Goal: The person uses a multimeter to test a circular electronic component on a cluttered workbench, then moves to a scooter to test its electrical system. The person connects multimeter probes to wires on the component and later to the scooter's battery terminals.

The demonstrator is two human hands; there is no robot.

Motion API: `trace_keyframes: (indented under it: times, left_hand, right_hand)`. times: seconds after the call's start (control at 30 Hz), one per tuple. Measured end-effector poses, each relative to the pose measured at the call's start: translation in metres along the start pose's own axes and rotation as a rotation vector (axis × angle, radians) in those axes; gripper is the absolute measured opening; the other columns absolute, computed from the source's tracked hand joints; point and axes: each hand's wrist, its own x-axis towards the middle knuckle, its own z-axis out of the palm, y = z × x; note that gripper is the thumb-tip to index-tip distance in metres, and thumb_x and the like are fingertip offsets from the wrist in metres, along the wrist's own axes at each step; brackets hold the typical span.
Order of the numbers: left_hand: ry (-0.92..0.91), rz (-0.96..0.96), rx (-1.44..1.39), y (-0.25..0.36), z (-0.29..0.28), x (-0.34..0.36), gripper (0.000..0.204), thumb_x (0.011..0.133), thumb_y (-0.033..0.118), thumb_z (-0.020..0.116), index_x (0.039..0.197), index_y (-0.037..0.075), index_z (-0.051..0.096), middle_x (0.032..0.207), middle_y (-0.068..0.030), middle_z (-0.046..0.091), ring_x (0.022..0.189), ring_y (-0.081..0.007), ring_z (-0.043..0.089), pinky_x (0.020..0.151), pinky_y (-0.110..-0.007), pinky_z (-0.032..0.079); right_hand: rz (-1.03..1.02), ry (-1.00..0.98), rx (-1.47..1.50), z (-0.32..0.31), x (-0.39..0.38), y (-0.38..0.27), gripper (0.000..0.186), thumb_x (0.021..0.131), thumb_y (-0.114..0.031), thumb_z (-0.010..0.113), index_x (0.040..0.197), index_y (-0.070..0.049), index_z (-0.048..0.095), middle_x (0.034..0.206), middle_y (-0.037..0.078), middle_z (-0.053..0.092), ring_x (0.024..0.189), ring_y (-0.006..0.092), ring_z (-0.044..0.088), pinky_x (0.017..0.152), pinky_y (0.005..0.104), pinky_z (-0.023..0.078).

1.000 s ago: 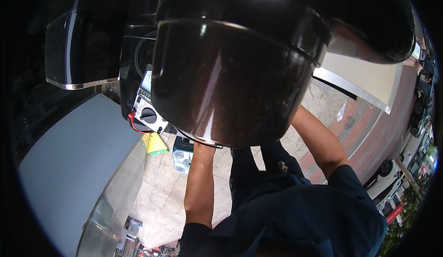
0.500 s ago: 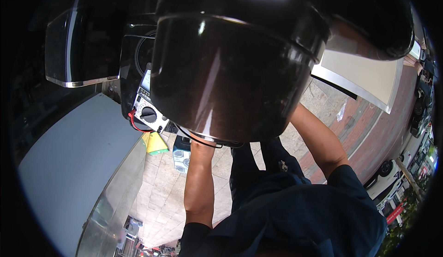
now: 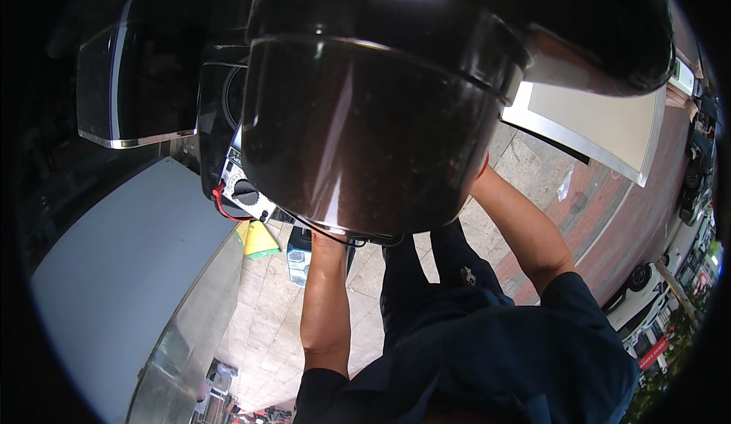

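A large glossy black rounded body (image 3: 365, 135) fills the upper middle of the picture and covers the fingers of both hands. From below, my left forearm (image 3: 326, 294) reaches up to its bottom edge, where only the wrist shows. On the other side, my right forearm (image 3: 521, 211) passes behind its right edge; a bit of red (image 3: 483, 167) shows at that wrist. What either hand holds is hidden. Close to my left hand is a multimeter (image 3: 245, 192) with a black dial, its display mostly covered. A red test lead (image 3: 221, 202) and a black lead (image 3: 312, 228) run from it.
At the left stands a grey-topped metal cabinet (image 3: 129, 226). A yellow and green cloth or bag (image 3: 260, 240) and a blue-grey box (image 3: 299, 256) lie low beside it. To the right are a beige panel (image 3: 594, 123), brick paving (image 3: 601, 196) and parked cars (image 3: 647, 279).
The black body has shifted slightly left in view and covers more of the multimeter's display. A bit of red now shows at my right wrist. The forearms have moved only a little.
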Motion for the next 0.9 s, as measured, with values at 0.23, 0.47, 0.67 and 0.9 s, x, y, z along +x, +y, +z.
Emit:
trace_keyframes:
  times: [0.23,0.47,0.67,0.9]
  left_hand:
    - [0.072,0.104,0.178,-0.015,0.000,-0.009,0.044,0.104,0.011,0.059,0.145,-0.001,0.052,0.139,-0.0182,0.061,0.124,-0.0257,0.064,0.108,-0.037,0.054]
    - [0.043,0.183,0.641,-0.004,0.000,0.001,0.043,0.107,0.020,0.054,0.144,-0.001,0.052,0.138,-0.0179,0.062,0.118,-0.0280,0.067,0.102,-0.038,0.058]
    - [0.003,0.090,0.370,0.008,0.009,0.002,0.042,0.105,0.015,0.057,0.144,0.000,0.053,0.135,-0.0170,0.063,0.115,-0.0264,0.068,0.099,-0.037,0.058]
    - [-0.021,0.101,0.367,0.004,0.002,0.004,0.041,0.106,0.022,0.056,0.142,0.002,0.053,0.133,-0.0151,0.064,0.115,-0.0252,0.068,0.098,-0.037,0.059]
  right_hand:
    - [0.010,-0.055,-0.245,0.000,0.000,0.007,0.013,0.094,-0.002,0.068,0.105,0.005,0.073,0.097,0.011,0.072,0.077,0.0163,0.069,0.067,0.0270,0.053]
    - [-0.043,-0.059,-0.234,-0.001,-0.004,0.015,0.012,0.094,0.000,0.066,0.104,0.004,0.072,0.095,0.010,0.071,0.072,0.0154,0.066,0.064,0.0267,0.051]
    - [-0.041,-0.081,-0.252,-0.003,-0.003,0.015,0.012,0.093,0.001,0.066,0.102,0.005,0.072,0.095,0.010,0.071,0.072,0.0156,0.065,0.064,0.0268,0.051]
    - [-0.055,-0.071,-0.221,-0.002,-0.002,0.014,0.011,0.093,0.001,0.066,0.101,0.006,0.072,0.096,0.010,0.071,0.075,0.0161,0.067,0.067,0.0268,0.052]
